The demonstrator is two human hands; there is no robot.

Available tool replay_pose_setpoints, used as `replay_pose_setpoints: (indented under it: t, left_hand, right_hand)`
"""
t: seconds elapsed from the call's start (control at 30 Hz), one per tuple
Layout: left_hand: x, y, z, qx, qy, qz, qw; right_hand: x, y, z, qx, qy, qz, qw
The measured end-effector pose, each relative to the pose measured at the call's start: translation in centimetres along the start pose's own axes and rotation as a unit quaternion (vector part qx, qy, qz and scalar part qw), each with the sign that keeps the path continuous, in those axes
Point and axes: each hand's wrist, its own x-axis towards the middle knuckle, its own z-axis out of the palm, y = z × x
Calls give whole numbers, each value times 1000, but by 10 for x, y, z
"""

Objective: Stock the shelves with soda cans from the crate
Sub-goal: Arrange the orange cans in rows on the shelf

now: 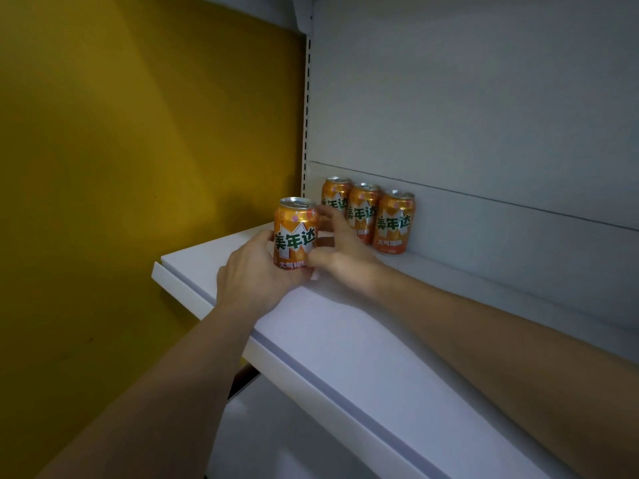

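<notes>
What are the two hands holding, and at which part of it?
Both hold one upright orange metal soda can. The left hand grips its lower left side; the right hand curls round its right side.

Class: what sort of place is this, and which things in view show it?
Probably a shop: a display shelf on a slotted upright, with three identical orange soda cans lined along its back and a fourth can held in front.

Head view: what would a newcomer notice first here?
An orange can, gripped by the left hand and right hand, at the left end of the white shelf. Behind it, three matching cans stand in a row against the back panel. A yellow wall fills the left side.
</notes>
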Motion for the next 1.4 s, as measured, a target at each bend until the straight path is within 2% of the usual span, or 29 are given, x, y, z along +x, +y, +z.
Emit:
replay_pose_setpoints:
  t: [0.17, 0.3, 0.37, 0.47, 0.53, 0.83, 1.2, 1.4]
  left_hand:
    - [-1, 0, -3, 13, -18, 10, 1000]
    - [7, -10, -14, -57, -130, -9, 990]
    - [6, -18, -19, -21, -153, 3, 988]
    - [-3, -19, -15, 153, -111, 94, 978]
    - [-5, -16, -13, 187, -107, 119, 969]
    - [-1, -15, -16, 220, -197, 109, 949]
    - [-7, -11, -17, 209, -178, 128, 953]
    - [-9, -9, -18, 192, -161, 129, 960]
  right_hand:
    - [3, -1, 14, -7, 62, -9, 998]
    - [2, 1, 7, -28, 88, -5, 996]
    - [1, 3, 1, -36, 113, 0, 993]
    - [-4, 9, -8, -44, 154, 6, 987]
    - [-9, 13, -15, -49, 169, 6, 984]
    - [-37, 31, -72, -102, 236, 36, 966]
    - [-43, 52, -117, -173, 309, 88, 931]
    - [-38, 56, -119, -168, 327, 80, 927]
